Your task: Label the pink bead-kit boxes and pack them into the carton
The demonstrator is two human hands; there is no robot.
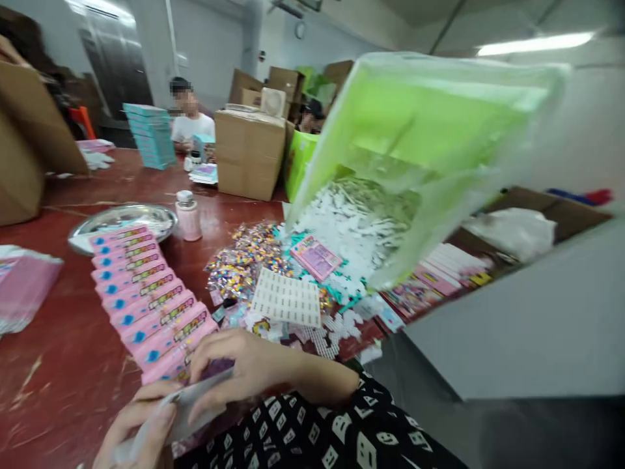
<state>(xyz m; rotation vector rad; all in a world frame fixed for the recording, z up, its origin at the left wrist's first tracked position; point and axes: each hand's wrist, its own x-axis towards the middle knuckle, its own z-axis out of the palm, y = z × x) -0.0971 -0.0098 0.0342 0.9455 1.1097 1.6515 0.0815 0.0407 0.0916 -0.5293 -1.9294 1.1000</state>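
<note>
At the bottom of the head view, my left hand (139, 426) pinches one end of a thin, pale flat packet (195, 405). My right hand (241, 365) grips its other end, thumb in front and fingers behind. Some purple shows behind the packet; its exact kind is unclear. Just beyond my hands lies a fanned row of pink printed packages (151, 296), overlapping one another. Right of that row, a white sheet of small labels (287, 298) rests on a pile of small bags of coloured beads (249, 254). A pink printed card or box (316, 258) lies behind the sheet.
A tilted plastic bin with a green inside (424, 130) holds many white pieces. A metal tray (122, 218) and a pink jar (188, 216) stand on the red table (63, 378). Cardboard boxes (251, 153) and a turquoise stack (149, 135) stand farther back, near a seated person (193, 127).
</note>
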